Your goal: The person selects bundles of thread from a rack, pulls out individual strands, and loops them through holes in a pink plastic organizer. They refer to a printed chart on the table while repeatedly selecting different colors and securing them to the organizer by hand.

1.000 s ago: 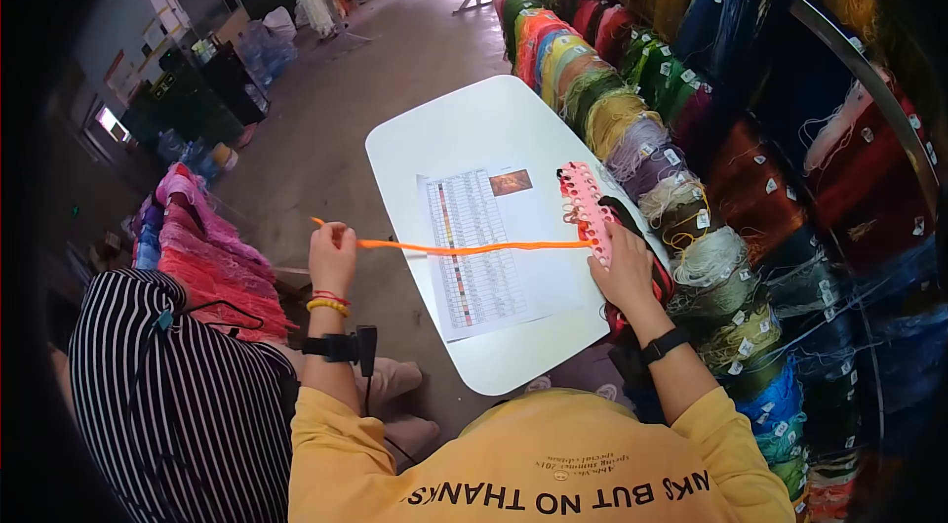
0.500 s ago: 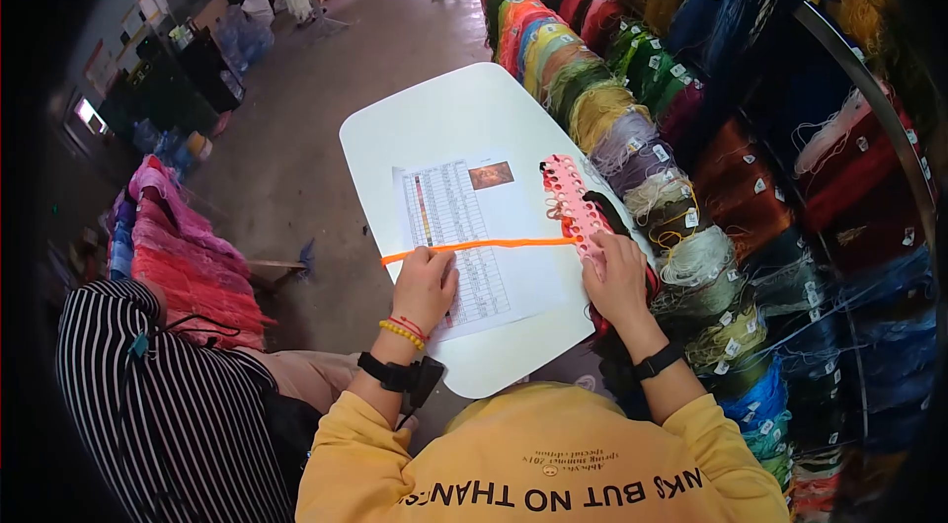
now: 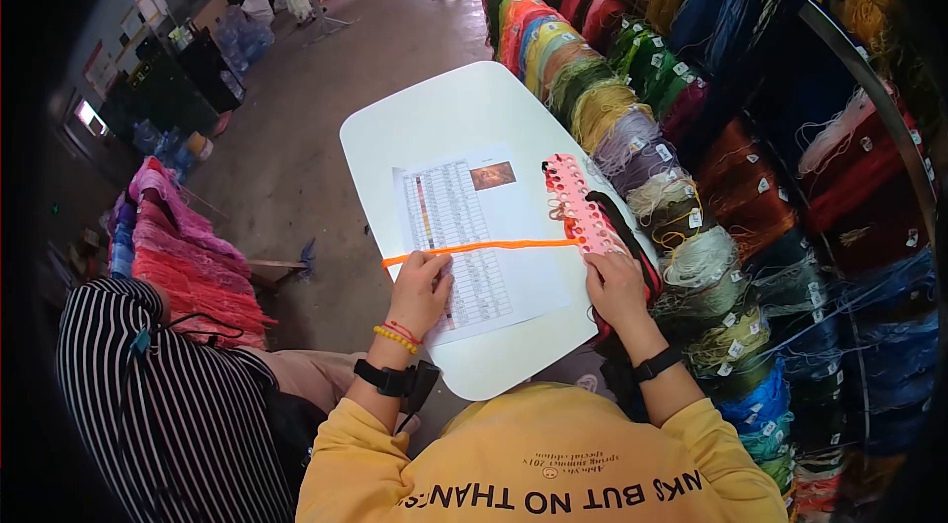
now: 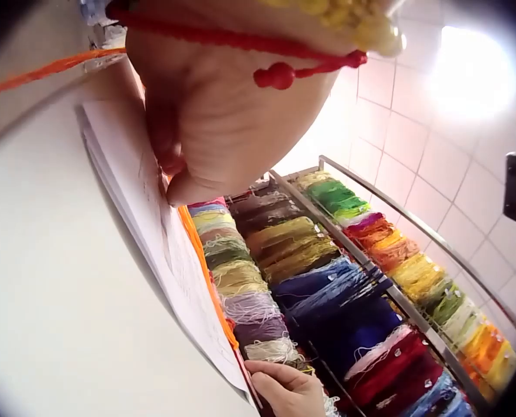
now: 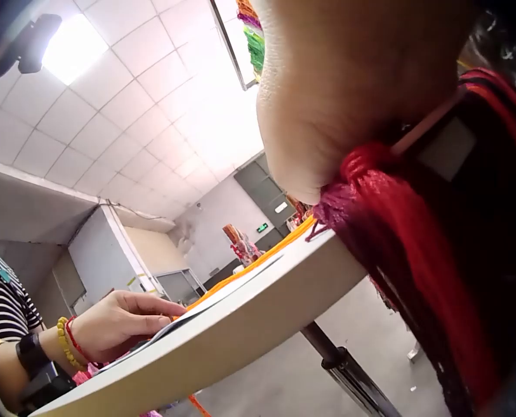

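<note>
One orange strand [image 3: 509,244] is stretched across the printed sheet [image 3: 538,286], and it is anchored at two ends! At the pink holed strip [image 3: 563,177] it is met near the lower part; at the other side it is pinched between thumb and curled fingers of the left hand [image 3: 420,291], with a short tail led over the edge of the white table [image 3: 410,118]. Over on the right, the strip's near end is gripped by the right hand [image 3: 617,288], fingers bent over it; how firmly cannot be told. Whether the strand is knotted or merely threaded at its hole cannot be told either.

And here is where trouble could be let in! If the left pinch is pulled too hard, the strand could be drawn out of its hole, or the strip could be dragged askew. If the pinch is loosened, the strand could be tugged off the table by its overhanging tail. The sheet is crossed by the strand and touched by the left hand, so it could be shifted or creased by a sideways sweep. Close by the right hand, dark red threads [image 5: 431,261] are bunched at the table's rim; there a stray loop could be caught by the fingers and tangled.
</note>
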The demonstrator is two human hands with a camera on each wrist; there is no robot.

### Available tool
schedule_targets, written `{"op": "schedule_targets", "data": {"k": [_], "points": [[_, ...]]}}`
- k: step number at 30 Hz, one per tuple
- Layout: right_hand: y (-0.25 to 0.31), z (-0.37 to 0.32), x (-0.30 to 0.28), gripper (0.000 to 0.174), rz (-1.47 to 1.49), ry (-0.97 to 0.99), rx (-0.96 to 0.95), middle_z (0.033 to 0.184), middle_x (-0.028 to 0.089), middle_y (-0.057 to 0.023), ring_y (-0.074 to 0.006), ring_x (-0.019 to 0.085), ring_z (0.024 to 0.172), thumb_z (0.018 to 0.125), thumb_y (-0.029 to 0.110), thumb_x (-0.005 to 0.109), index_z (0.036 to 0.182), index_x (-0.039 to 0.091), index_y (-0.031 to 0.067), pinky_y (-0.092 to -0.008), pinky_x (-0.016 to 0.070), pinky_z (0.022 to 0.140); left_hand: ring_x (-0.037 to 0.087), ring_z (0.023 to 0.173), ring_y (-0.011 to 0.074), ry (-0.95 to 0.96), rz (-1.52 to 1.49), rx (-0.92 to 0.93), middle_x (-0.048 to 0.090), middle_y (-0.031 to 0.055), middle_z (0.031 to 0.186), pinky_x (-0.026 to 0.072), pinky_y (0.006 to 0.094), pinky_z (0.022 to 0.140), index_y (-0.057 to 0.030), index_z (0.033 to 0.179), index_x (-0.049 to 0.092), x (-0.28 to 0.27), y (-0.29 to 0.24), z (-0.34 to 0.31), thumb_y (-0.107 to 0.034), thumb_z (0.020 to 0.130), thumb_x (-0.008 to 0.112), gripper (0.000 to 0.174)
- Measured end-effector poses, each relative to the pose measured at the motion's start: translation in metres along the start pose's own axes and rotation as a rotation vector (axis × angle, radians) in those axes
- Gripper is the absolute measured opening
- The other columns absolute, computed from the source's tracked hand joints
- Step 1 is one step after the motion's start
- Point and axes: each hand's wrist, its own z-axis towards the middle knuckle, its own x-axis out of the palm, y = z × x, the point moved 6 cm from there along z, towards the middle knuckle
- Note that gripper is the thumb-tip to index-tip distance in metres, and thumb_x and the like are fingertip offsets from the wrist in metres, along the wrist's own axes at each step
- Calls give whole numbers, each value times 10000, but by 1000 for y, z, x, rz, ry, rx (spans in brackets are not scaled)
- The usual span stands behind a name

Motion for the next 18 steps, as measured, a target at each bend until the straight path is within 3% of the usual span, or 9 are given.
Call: {"op": "schedule_targets", "data": {"k": [6, 12, 18], "points": [[0, 0, 0, 142, -6, 22, 17, 694, 554, -97, -260, 553, 734, 732, 96, 582, 861, 635, 68, -388, 410, 765, 592, 717, 146, -106, -392, -200, 572, 97, 883, 500, 243, 665, 22, 964, 601, -1, 29, -3, -1, 781, 586, 186], [3, 2, -2, 156, -27, 62, 52, 717, 569, -116, -290, 561, 768, 728, 69, 580, 870, 640, 45, -389, 423, 757, 595, 711, 155, -126, -312, -202, 571, 104, 884, 504, 263, 658, 38, 918, 607, -7, 27, 1, -12, 780, 583, 149], [1, 0, 1, 151, -51, 44, 29, 689, 549, -88, -253, 552, 725, 739, 110, 582, 875, 641, 78, -383, 405, 718, 579, 698, 143, -80, -271, -285, 571, 103, 874, 493, 246, 650, 33, 951, 616, -7, 39, 7, -56, 779, 605, 194]]}}
